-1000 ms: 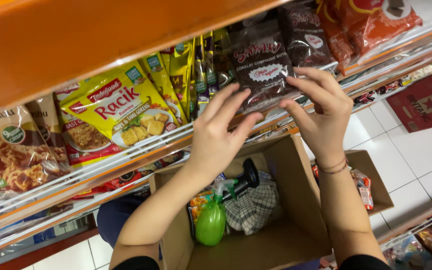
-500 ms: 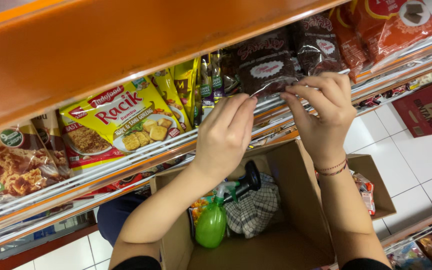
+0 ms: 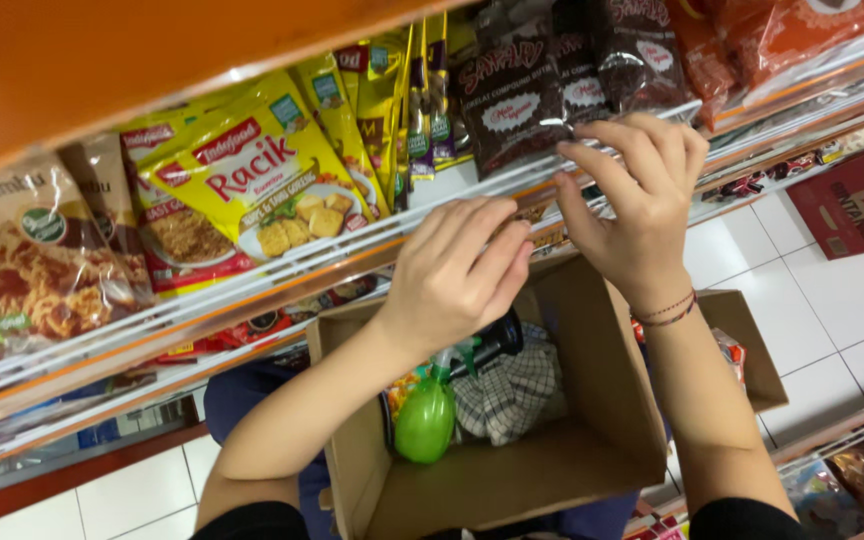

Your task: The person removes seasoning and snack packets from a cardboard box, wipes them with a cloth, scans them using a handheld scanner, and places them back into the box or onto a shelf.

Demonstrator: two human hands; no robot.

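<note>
Both hands are up at the shelf's front rail (image 3: 282, 270). The right hand (image 3: 642, 205) has its fingers curled at the bottom edge of the dark brown packet (image 3: 512, 110) just above it, can't tell if it's actually pinching it. The left hand (image 3: 457, 275) is loosely curled, holding nothing. The open cardboard box (image 3: 602, 400) sits below both wrists.

I see the dark brown packet (image 3: 514, 108) has left both hands and now stands on the shelf (image 3: 282, 270). My left hand (image 3: 457, 275) has dropped to the shelf edge, my right hand (image 3: 642, 205) empty just below the packet.
</note>
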